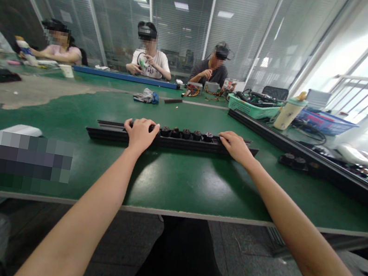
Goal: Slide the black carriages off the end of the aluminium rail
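Observation:
A long black rail (182, 145) lies crosswise on the green table (176, 184). Several round black parts (185, 134) stand in a row along its middle. Over the rail's left part, my left hand (141, 131) is closed, thumb and fingers curved round the left end of the row. My right hand (234, 145) rests at the right end of the row, its fingers together on the rail near the last round part. The fingertips of both hands are partly hidden by the rail and the parts.
A longer black rail (319, 172) runs down the right side, with black round parts (293, 161) beside it. Behind are a green basket (254, 109), a cup (288, 114) and a crumpled cloth (146, 96). Several people sit across the table. A white object (23, 130) lies left.

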Demonstrator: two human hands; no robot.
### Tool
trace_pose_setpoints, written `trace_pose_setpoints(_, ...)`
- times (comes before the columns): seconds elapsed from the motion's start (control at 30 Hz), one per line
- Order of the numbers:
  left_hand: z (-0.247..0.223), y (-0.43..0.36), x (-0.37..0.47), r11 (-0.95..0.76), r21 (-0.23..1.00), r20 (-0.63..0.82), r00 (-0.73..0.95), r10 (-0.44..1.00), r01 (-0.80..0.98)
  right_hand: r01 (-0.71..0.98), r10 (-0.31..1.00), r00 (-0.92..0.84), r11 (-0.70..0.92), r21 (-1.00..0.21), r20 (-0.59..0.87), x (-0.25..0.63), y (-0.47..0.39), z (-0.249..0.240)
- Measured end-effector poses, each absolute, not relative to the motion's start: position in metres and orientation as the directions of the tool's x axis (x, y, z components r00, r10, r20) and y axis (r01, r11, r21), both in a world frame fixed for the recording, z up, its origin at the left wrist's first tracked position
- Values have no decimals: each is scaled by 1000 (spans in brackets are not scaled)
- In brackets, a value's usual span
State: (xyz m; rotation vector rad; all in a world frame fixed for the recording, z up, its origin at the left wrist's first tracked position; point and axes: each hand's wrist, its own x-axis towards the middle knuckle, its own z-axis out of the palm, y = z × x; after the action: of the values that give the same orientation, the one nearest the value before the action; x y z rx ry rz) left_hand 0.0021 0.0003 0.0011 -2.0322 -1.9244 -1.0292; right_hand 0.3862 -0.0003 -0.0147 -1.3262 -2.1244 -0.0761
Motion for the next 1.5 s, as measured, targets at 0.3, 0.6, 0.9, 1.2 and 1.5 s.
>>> trace_pose_setpoints(0.3, 2, -1, 3, -162, 346, 564, -67, 823, 924, 833, 801, -288, 480, -274, 525, 391, 0, -15)
trace_pose_setpoints(0.6, 2, 0, 3, -165, 355, 559, -67, 827, 920, 865, 785, -265, 450, -221, 560, 399, 4, -21)
trace_pose_setpoints(0.9, 2, -1, 4, -156, 342, 559, -67, 827, 927, 870, 747, -295, 468, -157, 596, 399, 8, -27)
trace_pose_setpoints(1.2, 1, 1, 3, -165, 342, 568, -64, 821, 925, 864, 750, -301, 476, -164, 589, 401, 13, -29)
trace_pose_setpoints(1.5, 2, -1, 4, -156, 342, 559, -67, 826, 927, 844, 739, -308, 503, -187, 599, 403, 15, -30)
